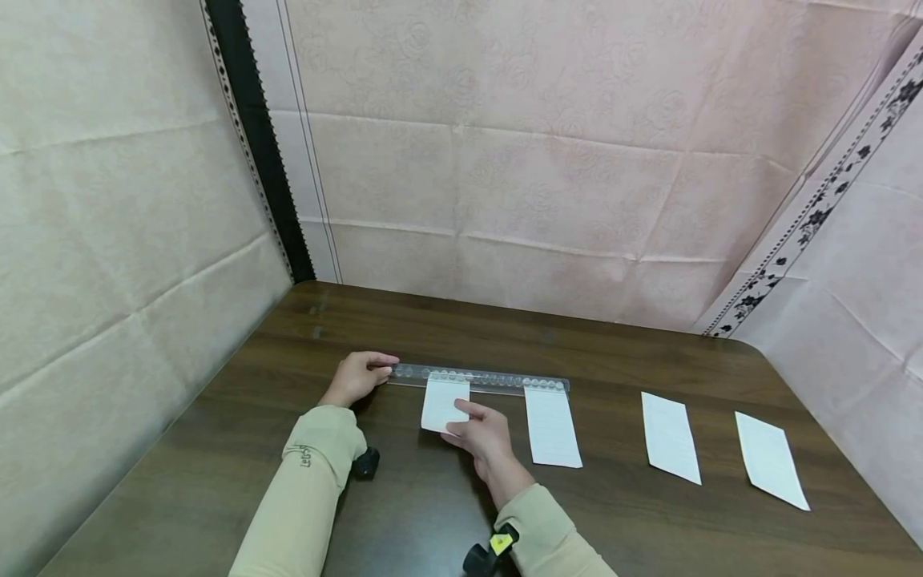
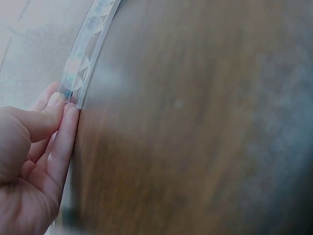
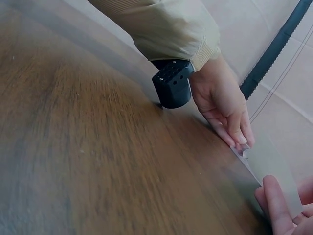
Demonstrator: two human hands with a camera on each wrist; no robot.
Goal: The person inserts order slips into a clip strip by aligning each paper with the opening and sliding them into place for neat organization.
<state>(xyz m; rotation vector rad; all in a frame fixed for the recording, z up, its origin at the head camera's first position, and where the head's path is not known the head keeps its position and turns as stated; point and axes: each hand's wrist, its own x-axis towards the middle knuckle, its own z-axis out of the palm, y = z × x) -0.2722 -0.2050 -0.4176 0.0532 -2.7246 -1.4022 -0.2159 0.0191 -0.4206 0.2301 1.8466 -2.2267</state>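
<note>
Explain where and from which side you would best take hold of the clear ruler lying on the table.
Probably at its free right end, from above: the ruler lies flat, the left hand already presses its left end, and two paper slips meet its near edge, so pinch across the narrow width there.

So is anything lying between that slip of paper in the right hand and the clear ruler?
Nothing visible: the paper slip in the right hand already has its top edge at the clear ruler, whose end the left hand touches.
</note>
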